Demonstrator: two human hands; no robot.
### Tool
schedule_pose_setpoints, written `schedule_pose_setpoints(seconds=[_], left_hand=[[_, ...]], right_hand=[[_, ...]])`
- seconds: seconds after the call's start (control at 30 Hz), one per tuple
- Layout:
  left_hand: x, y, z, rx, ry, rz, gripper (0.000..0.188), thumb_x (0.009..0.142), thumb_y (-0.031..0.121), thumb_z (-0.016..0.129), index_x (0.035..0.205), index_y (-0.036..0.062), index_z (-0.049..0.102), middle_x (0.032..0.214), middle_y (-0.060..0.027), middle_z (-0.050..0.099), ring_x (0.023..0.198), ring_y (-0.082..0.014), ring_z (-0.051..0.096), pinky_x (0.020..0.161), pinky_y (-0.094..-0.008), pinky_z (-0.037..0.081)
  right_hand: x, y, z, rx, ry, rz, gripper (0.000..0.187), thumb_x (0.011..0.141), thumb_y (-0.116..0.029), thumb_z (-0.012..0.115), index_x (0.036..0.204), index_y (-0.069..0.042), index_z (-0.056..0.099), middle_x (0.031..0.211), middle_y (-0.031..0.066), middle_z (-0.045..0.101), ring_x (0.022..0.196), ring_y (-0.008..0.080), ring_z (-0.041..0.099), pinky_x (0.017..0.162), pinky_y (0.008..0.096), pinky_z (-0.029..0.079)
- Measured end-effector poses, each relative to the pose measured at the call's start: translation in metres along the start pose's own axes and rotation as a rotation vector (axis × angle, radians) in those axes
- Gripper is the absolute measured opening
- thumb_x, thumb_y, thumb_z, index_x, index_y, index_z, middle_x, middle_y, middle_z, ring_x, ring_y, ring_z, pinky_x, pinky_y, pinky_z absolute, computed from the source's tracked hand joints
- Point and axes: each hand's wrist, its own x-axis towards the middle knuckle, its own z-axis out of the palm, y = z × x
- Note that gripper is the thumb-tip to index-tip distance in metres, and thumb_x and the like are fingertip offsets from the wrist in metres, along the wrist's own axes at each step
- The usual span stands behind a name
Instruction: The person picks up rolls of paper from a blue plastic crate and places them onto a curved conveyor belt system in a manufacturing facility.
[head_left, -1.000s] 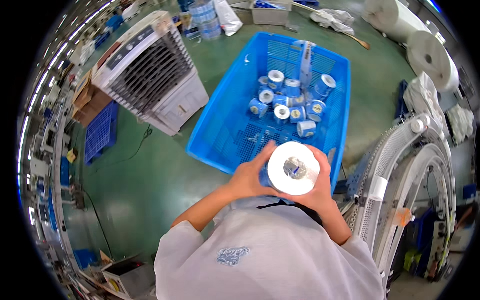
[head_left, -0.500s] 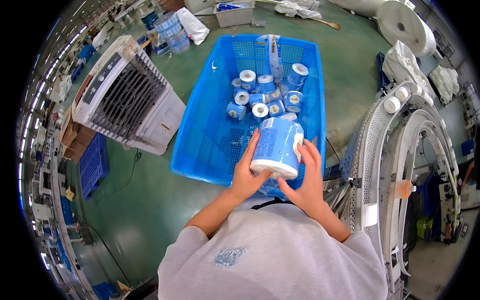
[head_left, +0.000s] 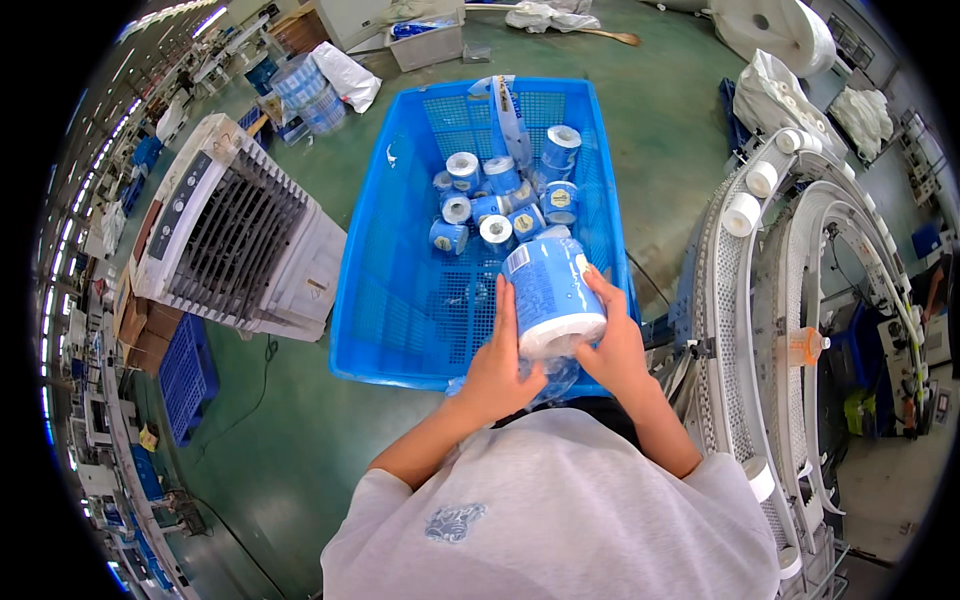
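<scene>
A toilet paper roll (head_left: 550, 292) in a blue printed wrapper is tilted between my two hands, its white open end facing me. My left hand (head_left: 492, 368) lies along its left side, with the thumb near the lower edge. On the other side my right hand (head_left: 615, 348) grips it, fingers over the wrapper and thumb by the core opening. Crumpled clear plastic (head_left: 553, 380) shows just below the roll. Under and beyond my hands stands a blue plastic crate (head_left: 362, 240), where several smaller-looking wrapped rolls (head_left: 496, 231) lie in a heap toward the far half.
A curved conveyor (head_left: 712, 300) carrying white rolls (head_left: 741, 214) runs along my right. At the left stand an air cooler (head_left: 290, 250) and a blue pallet (head_left: 188, 380). A cable (head_left: 262, 385) crosses the green floor. Beyond the crate sits a grey bin (head_left: 428, 48).
The roll has tipped so its open end and core show more. My right thumb has moved up to that end, and my left thumb has slid off its underside. White rolls have shifted along the conveyor.
</scene>
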Motion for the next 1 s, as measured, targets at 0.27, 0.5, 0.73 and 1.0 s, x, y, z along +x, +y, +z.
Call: schedule_pose_setpoints(seconds=[0.27,0.5,0.73,1.0], left_hand=[[0.006,-0.039,-0.050,0.104,-0.052,0.172,0.028,0.070,-0.007,0.043,0.087,-0.0010,0.065,0.084,-0.0171,0.066,0.065,-0.0223,0.062,0.056,-0.0305,0.047],[0.024,-0.062,-0.020,-0.757,-0.229,-0.559,0.041,0.088,0.033,0.054,0.117,0.0043,0.051,0.094,-0.0021,0.058,0.076,-0.0080,0.051,0.059,-0.0237,0.043],[0.007,-0.062,0.026,-0.914,-0.028,-0.404,0.046,0.085,0.030,0.064,0.118,0.0005,0.051,0.108,-0.0074,0.059,0.097,-0.0135,0.054,0.087,-0.0279,0.042],[0.019,-0.053,0.026,-1.063,-0.044,-0.394,0.041,0.085,0.027,0.064,0.113,-0.0022,0.055,0.106,-0.0089,0.062,0.095,-0.0141,0.057,0.086,-0.0275,0.043]], right_hand=[[-0.009,0.054,-0.008,0.734,-0.153,0.373,0.054,0.075,-0.003,0.049,0.128,-0.002,0.039,0.116,0.0098,0.056,0.105,0.0189,0.055,0.088,0.0304,0.043],[-0.022,0.052,0.013,0.711,-0.007,0.434,0.033,0.098,-0.025,0.036,0.118,-0.001,0.045,0.088,0.0059,0.056,0.073,0.0128,0.055,0.070,0.0256,0.046],[-0.026,0.056,0.000,0.394,0.246,0.310,0.034,0.097,-0.024,0.035,0.090,0.002,0.056,0.070,0.0007,0.051,0.063,0.0106,0.045,0.058,0.0246,0.037],[-0.019,0.076,0.010,1.548,0.190,0.791,0.036,0.090,-0.023,0.042,0.116,-0.002,0.054,0.108,0.0121,0.062,0.098,0.0193,0.059,0.085,0.0342,0.046]])
